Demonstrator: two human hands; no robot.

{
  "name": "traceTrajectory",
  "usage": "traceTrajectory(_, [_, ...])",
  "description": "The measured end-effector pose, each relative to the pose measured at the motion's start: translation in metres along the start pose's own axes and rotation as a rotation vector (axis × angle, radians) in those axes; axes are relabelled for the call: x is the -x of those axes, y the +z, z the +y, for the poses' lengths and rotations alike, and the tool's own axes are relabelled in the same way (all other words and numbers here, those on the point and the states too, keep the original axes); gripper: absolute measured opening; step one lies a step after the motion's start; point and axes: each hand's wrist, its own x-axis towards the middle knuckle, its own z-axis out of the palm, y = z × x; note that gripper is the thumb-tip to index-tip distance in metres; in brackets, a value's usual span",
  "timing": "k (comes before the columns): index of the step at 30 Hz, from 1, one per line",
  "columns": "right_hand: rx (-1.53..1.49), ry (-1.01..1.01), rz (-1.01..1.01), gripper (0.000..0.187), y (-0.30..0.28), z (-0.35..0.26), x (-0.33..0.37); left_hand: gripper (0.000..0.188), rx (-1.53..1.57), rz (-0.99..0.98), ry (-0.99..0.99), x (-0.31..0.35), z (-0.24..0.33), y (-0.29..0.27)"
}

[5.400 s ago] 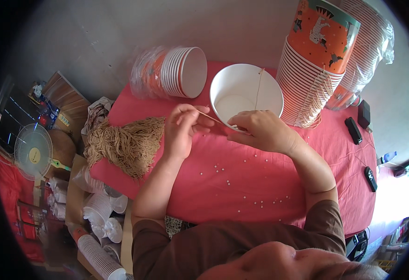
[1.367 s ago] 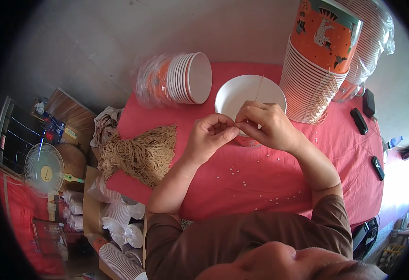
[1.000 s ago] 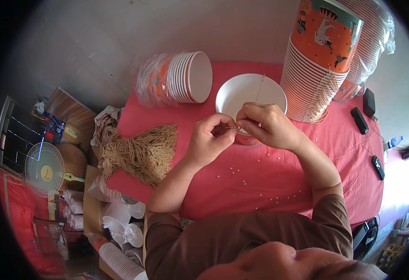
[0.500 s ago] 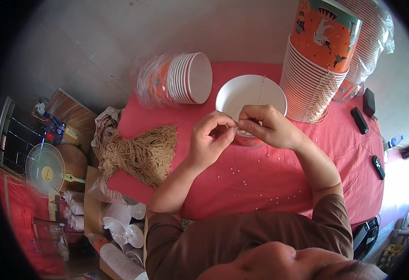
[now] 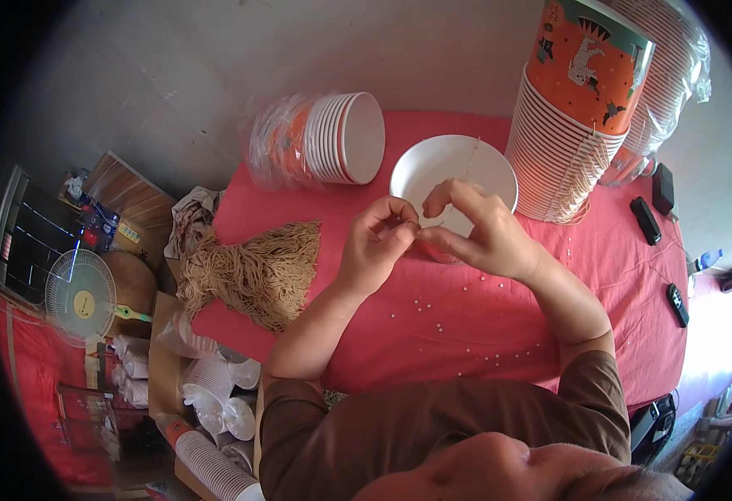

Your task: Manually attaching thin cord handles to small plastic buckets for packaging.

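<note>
A white-lined paper bucket stands upright in front of me, with a thin tan cord running down from its far rim across its inside. Just over its near rim, my left hand pinches thumb and forefinger together on the end of a cord, which is mostly hidden by the fingertips. My right hand is close beside it, forefinger curved away from the thumb; the thumb tip reaches the left fingertips. On the left lies a thick bundle of tan cords. Small white beads are scattered on the red cloth.
At the right rises a tall stack of orange buckets with cords hanging from their sides. Another stack, partly wrapped in plastic, lies at the back left. Black devices lie at the right edge. A carton with cups stands below left.
My right forefinger has lifted away from the thumb, opening the pinch. My left hand keeps its pinch near the same spot. The view has shifted slightly.
</note>
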Motion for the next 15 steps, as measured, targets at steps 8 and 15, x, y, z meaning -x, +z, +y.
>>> traceTrajectory(8, [0.240, -0.302, 0.067, 0.025, 0.0124, -0.0006, 0.0001, 0.004, 0.089, 0.009, -0.100, -0.0014, 0.0049, 0.0006])
traceTrajectory(15, [0.295, -0.332, 0.073, 0.028, 0.0098, 0.0021, 0.0008, 0.003, 0.257, -0.039, -0.203, -0.0014, 0.0075, -0.0012])
